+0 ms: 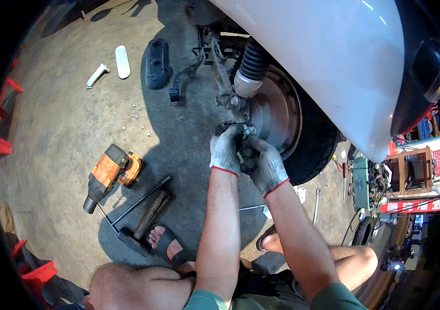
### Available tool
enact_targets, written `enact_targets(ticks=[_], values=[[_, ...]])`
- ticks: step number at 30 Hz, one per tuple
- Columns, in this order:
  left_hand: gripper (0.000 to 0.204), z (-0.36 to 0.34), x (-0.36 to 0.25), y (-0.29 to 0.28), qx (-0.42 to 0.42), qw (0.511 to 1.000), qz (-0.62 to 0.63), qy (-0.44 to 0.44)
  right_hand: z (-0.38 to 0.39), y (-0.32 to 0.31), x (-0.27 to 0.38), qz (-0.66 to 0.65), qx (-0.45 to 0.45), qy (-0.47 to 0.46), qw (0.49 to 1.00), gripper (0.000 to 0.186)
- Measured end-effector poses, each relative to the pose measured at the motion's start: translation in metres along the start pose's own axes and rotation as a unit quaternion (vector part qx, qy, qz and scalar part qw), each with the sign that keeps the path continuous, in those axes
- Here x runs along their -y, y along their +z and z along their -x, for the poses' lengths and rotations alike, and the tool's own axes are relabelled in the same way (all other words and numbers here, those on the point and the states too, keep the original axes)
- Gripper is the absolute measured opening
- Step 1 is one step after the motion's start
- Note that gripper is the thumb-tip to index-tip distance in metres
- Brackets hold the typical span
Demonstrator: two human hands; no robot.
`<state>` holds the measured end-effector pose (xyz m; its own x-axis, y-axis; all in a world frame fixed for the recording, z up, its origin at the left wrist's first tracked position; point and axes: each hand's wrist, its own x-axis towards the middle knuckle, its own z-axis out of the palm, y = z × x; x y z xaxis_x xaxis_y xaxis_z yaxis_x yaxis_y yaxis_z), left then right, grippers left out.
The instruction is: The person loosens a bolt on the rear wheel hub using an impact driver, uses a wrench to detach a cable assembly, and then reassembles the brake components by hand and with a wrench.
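Both my hands wear pale knitted gloves with red cuffs and dark, dirty fingers. They meet low beside the wheel hub, below a shock absorber with a black ribbed boot. My left hand has its fingers curled in at a small shiny metal fitting. From the right, my right hand reaches the same spot, its fingers bent and thumb close to the fitting. What lies inside its grip is hidden. Behind them stands a round metal wheel disc inside a black tyre.
A white body panel overhangs the wheel. On the floor at left lie an orange-black impact wrench, a hammer, a long-handled wrench, several small nuts and a black cover. A green toolbox stands at right.
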<state>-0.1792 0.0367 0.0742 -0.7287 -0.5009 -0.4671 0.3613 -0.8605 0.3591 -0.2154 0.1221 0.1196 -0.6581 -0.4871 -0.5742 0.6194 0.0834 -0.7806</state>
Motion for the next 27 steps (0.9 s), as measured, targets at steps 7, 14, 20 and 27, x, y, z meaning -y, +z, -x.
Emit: enact_targets(ticks=[7, 14, 20, 27], values=[[0.01, -0.008, 0.005, -0.006, 0.023, 1.0, 0.018, 0.0, -0.001, 0.002, 0.003, -0.011, -0.012, 0.01, 1.0, 0.021], [0.011, -0.009, 0.008, -0.004, 0.007, 1.0, 0.015, 0.025, -0.002, 0.004, 0.002, 0.021, -0.02, 0.02, 0.999, 0.023], [0.012, -0.009, 0.006, -0.004, 0.005, 0.999, 0.031, 0.02, 0.002, 0.011, 0.007, 0.03, -0.013, 0.033, 0.999, 0.023], [0.011, -0.013, 0.007, -0.009, 0.02, 0.999, 0.041, 0.013, 0.001, 0.009, 0.001, 0.011, -0.032, 0.03, 0.999, 0.021]])
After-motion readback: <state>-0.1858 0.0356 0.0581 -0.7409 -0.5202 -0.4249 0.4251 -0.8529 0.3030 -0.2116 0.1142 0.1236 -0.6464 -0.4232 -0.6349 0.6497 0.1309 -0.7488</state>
